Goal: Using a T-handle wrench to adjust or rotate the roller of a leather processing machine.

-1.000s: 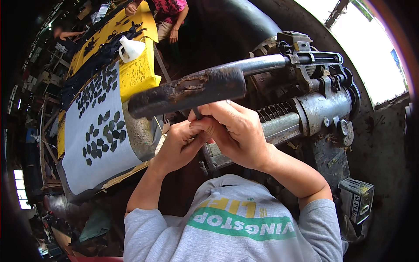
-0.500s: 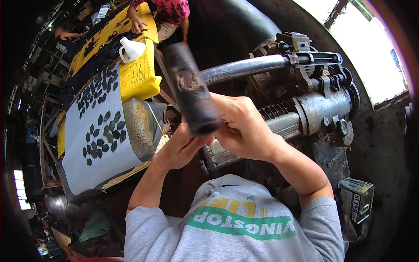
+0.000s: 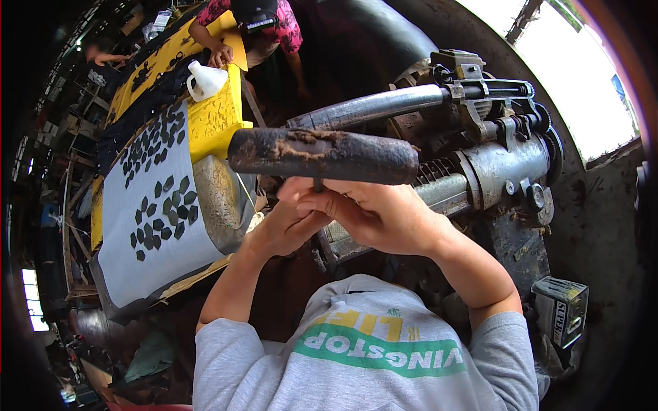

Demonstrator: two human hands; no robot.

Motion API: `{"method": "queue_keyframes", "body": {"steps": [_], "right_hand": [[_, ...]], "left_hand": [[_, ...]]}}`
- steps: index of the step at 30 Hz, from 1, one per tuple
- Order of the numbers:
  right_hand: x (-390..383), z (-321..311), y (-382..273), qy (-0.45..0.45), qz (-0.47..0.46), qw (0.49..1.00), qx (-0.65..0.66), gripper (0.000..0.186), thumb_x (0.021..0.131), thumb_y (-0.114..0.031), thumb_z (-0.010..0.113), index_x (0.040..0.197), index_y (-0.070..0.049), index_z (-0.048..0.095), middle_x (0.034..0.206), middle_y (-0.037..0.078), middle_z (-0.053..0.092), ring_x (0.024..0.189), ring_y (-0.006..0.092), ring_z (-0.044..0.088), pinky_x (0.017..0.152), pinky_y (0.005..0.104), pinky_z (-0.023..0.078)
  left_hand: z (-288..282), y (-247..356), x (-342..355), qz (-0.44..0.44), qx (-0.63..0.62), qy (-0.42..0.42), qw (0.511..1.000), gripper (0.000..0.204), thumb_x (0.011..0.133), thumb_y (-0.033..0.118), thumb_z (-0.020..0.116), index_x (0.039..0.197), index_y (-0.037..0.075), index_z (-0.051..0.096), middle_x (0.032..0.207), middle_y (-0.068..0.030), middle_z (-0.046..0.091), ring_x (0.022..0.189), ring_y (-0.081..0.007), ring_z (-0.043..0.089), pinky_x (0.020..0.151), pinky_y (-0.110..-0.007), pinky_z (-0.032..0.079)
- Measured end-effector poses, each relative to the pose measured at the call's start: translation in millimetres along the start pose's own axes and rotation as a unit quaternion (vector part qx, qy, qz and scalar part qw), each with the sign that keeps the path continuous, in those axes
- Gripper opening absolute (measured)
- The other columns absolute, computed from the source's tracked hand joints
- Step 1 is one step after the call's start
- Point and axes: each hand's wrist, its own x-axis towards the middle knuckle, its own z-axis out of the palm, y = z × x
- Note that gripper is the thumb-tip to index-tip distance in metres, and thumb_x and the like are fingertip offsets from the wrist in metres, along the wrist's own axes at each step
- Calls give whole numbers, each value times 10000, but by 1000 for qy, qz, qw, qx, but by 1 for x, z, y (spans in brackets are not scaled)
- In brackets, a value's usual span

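Both hands are up close under the camera, meeting right at the middle of the frame. The right hand (image 3: 384,219) is curled narrow around something small, with a thin dark pin (image 3: 319,185) sticking up just past its fingertips; what else the fist holds is hidden. The left hand (image 3: 281,229) comes in from the lower left and presses against the right one, fingers bent, touching it; whether it grips anything of its own I cannot tell. Directly above the knuckles lies a thick, rust-crusted handle (image 3: 322,155), running level left to right and nearly touching the fingers, so there is very little room upward. Behind it a shiny steel bar (image 3: 370,108) slants up to the right into the heavy metal machine (image 3: 507,157), whose spring and threaded parts crowd the right side just beyond the right wrist. To the left is more open room: a long table (image 3: 212,123) with a yellow top and a pale grey sheet (image 3: 137,260) dotted with small dark leaf-shaped pieces (image 3: 161,212), its near edge close to the left forearm. A white plastic jug (image 3: 205,79) stands on the yellow part further off, and another person (image 3: 264,24) in a pink shirt leans over the far end. A small printed box (image 3: 562,312) sits low on the right.
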Motion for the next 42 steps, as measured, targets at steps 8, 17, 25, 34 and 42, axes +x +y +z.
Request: {"method": "queue_keyframes", "body": {"steps": [8, 17, 25, 34, 42], "right_hand": [[0, 6, 2, 55, 33, 996, -66, 136, 793, -45, 657, 844, 12, 544, 686, 144, 541, 609, 291, 571, 557, 357, 451], [8, 9, 2, 10, -5, 1000, -24, 174, 792, 14, 611, 958, 19, 558, 765, 154, 579, 702, 330, 604, 602, 368, 480], [2, 3, 1, 50, 43, 994, -88, 140, 785, 11, 633, 898, 21, 550, 768, 149, 588, 685, 307, 620, 592, 338, 490], [1, -2, 1, 12, 104, 992, 63, 106, 811, 51, 574, 909, 32, 537, 788, 160, 637, 725, 295, 670, 599, 315, 508], [-11, 14, 18, 142, 42, 988, -30, 176, 762, 44, 609, 931, 2, 585, 766, 137, 614, 644, 264, 638, 542, 309, 486]], "left_hand": [[1, 8, -1, -44, 33, 21, 998, 159, 828, 4, 628, 984, -21, 618, 1011, -55, 592, 947, -119, 578, 797, -252, 464], [-7, -12, -10, 94, 169, 18, 981, 106, 848, -39, 561, 940, 14, 559, 919, -82, 579, 863, -196, 578, 721, -305, 466], [1, -1, 3, 143, 308, 20, 940, 104, 903, 25, 522, 1007, 21, 515, 824, -111, 564, 796, -219, 583, 678, -324, 459], [0, -7, 2, -20, -44, -25, 999, 51, 940, 21, 469, 937, 2, 516, 804, -41, 506, 722, -120, 499, 642, -278, 434], [10, 2, 6, 43, -84, 56, 994, 214, 931, 168, 560, 1075, 10, 548, 888, -24, 560, 733, -98, 518, 651, -259, 438]]}}
